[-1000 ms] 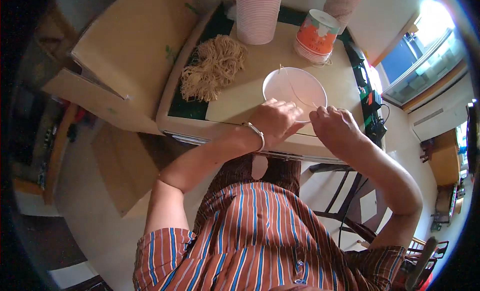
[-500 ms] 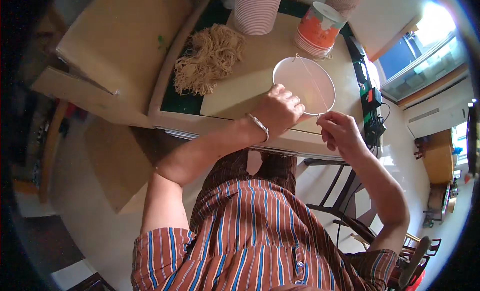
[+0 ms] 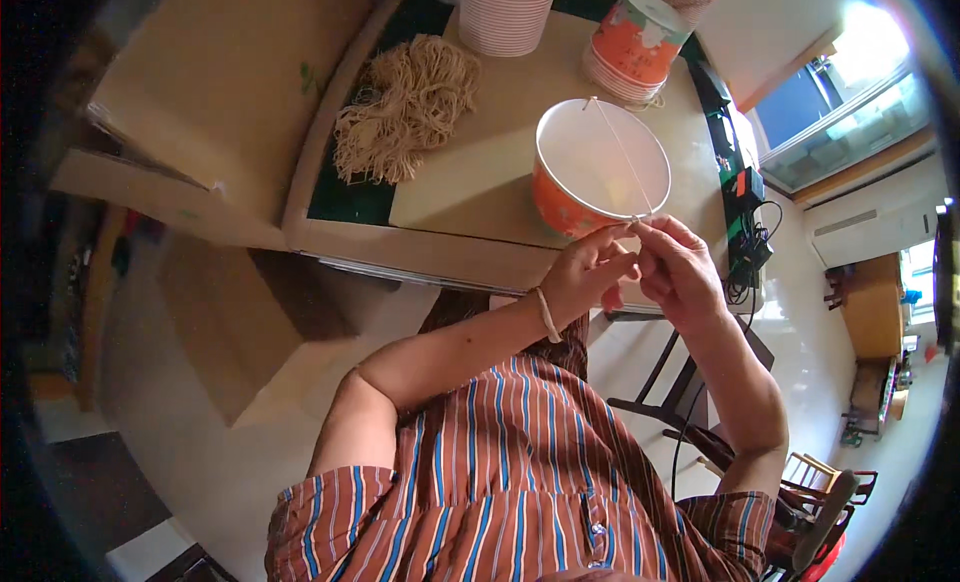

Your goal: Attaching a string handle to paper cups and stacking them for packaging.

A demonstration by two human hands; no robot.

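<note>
A paper tub, orange outside and white inside, stands near the table's front edge with its mouth tilted toward me. A thin string runs across the opening from a knot at the far rim to the near rim. There my right hand pinches the string's end, fingertips together at the rim. My left hand is right beside it, its thumb and fingers closed at the same spot, touching the string or the rim. The exact grip of the left fingertips is partly hidden.
A heap of beige strings lies at the left of the table. Behind are a stack of white tubs and a stack of orange tubs. A large cardboard box adjoins the table's left; black cables hang at its right edge.
My left hand has left the tub's left rim and come right, to meet my right hand at the string. The tub now shows more of its orange side.
</note>
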